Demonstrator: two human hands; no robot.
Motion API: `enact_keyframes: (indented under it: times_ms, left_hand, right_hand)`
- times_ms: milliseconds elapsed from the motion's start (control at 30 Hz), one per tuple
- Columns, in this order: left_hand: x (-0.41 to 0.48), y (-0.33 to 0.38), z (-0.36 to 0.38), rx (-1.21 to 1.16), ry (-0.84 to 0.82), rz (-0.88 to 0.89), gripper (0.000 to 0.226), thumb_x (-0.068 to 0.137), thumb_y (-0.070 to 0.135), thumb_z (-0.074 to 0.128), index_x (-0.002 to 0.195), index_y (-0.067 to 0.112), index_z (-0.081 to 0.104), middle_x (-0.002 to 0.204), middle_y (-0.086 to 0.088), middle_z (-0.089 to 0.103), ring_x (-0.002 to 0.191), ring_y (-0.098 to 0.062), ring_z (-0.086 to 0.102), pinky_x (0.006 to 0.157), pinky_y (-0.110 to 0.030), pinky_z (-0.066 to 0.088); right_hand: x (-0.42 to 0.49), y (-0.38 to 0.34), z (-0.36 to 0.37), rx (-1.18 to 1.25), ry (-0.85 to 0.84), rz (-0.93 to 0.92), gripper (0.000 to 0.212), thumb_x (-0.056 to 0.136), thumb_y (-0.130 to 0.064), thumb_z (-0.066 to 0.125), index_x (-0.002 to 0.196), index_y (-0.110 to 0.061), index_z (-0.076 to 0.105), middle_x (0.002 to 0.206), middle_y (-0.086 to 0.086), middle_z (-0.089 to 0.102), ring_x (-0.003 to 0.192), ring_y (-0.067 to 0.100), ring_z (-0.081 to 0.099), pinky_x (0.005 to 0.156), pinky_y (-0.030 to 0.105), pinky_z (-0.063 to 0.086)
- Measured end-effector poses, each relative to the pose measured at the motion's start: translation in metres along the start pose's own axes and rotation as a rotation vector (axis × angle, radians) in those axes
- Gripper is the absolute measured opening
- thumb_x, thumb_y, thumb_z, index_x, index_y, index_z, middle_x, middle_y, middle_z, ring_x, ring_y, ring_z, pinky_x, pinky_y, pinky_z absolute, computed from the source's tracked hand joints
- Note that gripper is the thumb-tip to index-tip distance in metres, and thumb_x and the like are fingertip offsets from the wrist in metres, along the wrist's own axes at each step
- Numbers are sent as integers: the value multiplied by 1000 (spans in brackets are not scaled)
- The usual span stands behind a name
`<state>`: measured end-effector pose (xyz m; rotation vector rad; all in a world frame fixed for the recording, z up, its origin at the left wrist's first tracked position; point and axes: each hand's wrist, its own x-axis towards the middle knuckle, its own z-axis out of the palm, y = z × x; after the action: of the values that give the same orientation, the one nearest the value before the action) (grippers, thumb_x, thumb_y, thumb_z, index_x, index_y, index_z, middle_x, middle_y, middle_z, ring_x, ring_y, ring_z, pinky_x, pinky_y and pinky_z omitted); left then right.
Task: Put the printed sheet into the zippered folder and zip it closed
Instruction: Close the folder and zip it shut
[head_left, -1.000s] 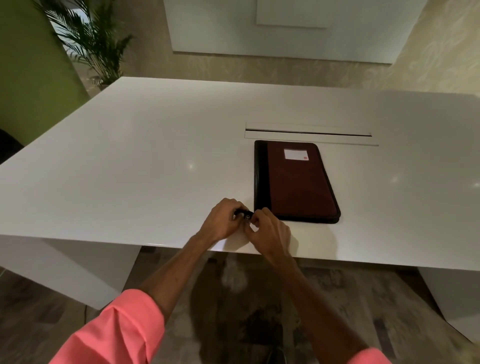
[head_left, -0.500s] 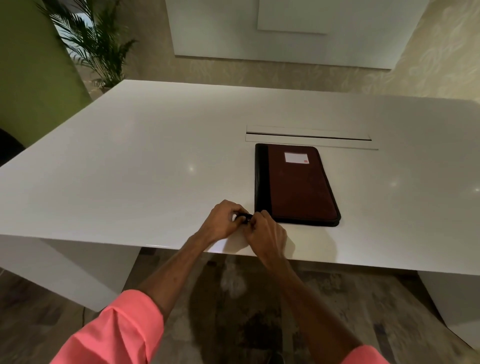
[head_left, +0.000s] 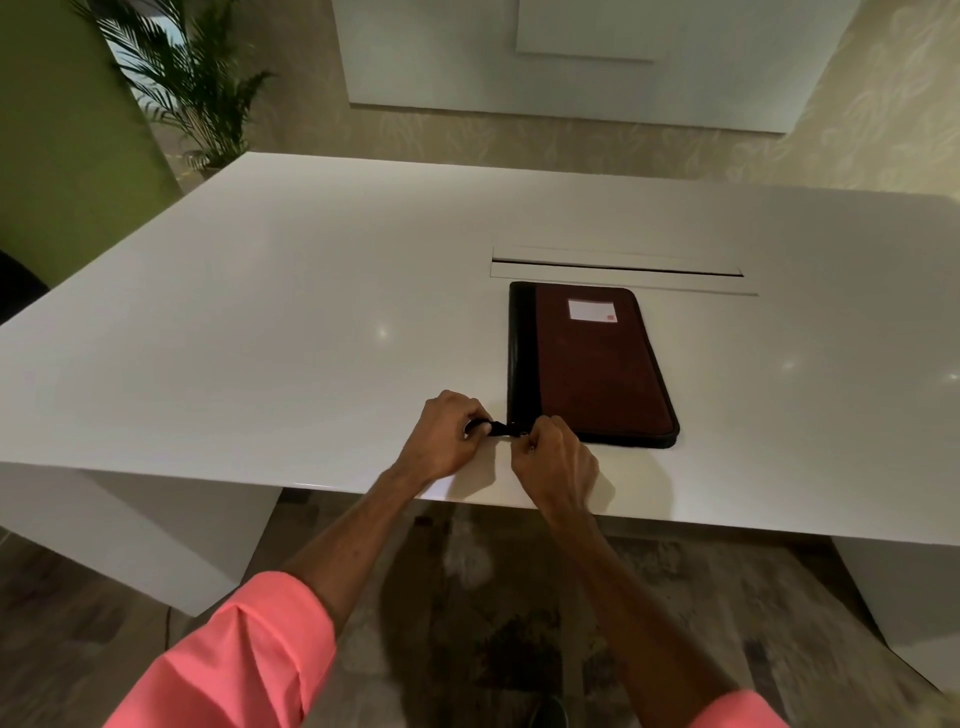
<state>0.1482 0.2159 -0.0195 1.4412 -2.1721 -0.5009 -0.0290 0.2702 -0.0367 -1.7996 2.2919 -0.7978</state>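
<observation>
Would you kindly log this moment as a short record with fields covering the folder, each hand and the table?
folder: dark red zippered folder, closed flat, black spine on its left, white label near the far end
left hand: left hand pinching a black strap or pull tab at the folder's near left corner
right hand: right hand closed at that same corner
printed sheet: not visible
table: white table, slot beyond the folder

Both arms reach forward, bare to the pink sleeves pushed up near the elbows; the left hand (head_left: 448, 435) is curled into a loose fist, fingers pinched tight on something small and dark; the right hand (head_left: 555, 462) is curled too, knuckles up, fingertips pinching beside the left.
</observation>
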Motion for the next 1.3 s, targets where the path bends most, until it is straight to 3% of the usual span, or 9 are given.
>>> enact_keyframes:
  times_ms: [167,300,433,500,600,800,967,1200,1300]
  left_hand:
    - [-2,0,-1,36,23,15,14,101,24,69,102,17,81,97,2,78,102,-17,64,98,-38,52]
    - [0,5,4,92,55,-28,14,99,24,66,98,23,79,94,10,76,105,-13,64,113,-38,39]
    - [3,11,9,116,67,-53,12,97,25,65,95,23,76,95,11,76,106,-14,66,119,-42,35]
    - [6,17,11,71,124,-28,12,96,23,66,103,23,75,105,9,76,113,-15,66,121,-41,36]
    - [20,36,18,18,180,31,37,100,15,64,137,16,65,136,-1,71,133,-20,62,124,-39,40]
    - [57,79,49,65,-84,99,54,117,29,39,168,14,31,176,-7,32,169,-24,16,138,-43,19]
    - [77,101,72,80,-233,5,67,119,39,28,175,17,-2,184,-7,4,171,-24,0,140,-46,3]
    - [74,100,86,266,-169,-44,65,119,44,18,175,14,5,184,-8,0,171,-23,-2,140,-42,2]
    - [72,100,90,281,-135,-48,65,119,44,18,175,15,7,184,-6,3,171,-22,0,140,-42,5]
  right_hand:
    - [5,23,-15,-2,58,75,21,93,-25,72,79,-18,58,82,-5,59,63,14,55,60,27,38]
    - [8,43,-28,-30,91,150,20,91,-23,70,76,-15,59,80,-3,61,59,16,57,57,25,37]
    - [11,59,-41,-84,113,207,18,92,-26,67,80,-14,63,82,-2,63,63,22,62,66,35,55]
    - [11,62,-44,-88,114,214,18,93,-26,66,80,-14,63,82,-2,63,65,22,63,75,39,56]
    - [8,63,-42,-75,96,201,16,94,-25,67,82,-15,64,83,-2,63,67,23,63,79,39,55]
    - [5,68,-41,-47,84,148,17,92,-26,70,81,-18,61,82,-4,61,66,20,60,73,38,54]
    - [8,72,-41,-67,83,127,16,91,-26,70,81,-20,60,81,-5,60,62,19,58,67,36,52]
    - [14,92,-49,-119,144,112,18,86,-24,74,75,-19,60,74,-5,59,54,16,52,56,28,44]
    - [18,106,-56,-119,147,165,18,88,-25,71,76,-19,59,77,-5,60,57,17,57,58,30,51]
